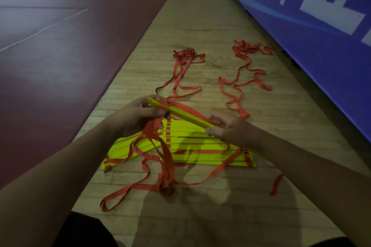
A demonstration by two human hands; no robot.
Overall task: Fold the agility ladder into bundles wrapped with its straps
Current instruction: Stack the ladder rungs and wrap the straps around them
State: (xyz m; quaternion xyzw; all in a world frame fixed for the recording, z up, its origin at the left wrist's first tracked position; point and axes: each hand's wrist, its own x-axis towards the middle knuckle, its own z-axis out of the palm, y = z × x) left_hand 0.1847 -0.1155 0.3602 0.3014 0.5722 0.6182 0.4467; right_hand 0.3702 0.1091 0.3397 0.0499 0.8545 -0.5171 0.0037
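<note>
I hold a small stack of yellow ladder rungs [181, 113] level above the floor. My left hand [138, 115] grips its far-left end, and red strap hangs down from that hand. My right hand [226, 126] pinches the stack's near-right end. Below my hands, several more yellow rungs [192, 146] lie fanned out on the wooden floor. Red straps [166, 166] cross over them and loop toward me.
Loose red strap trails away in two tangles, a left tangle [186, 56] and a right tangle [247, 48]. A blue banner wall [321, 26] runs along the right. Dark red court flooring [60, 46] borders the wooden strip [200, 16] on the left.
</note>
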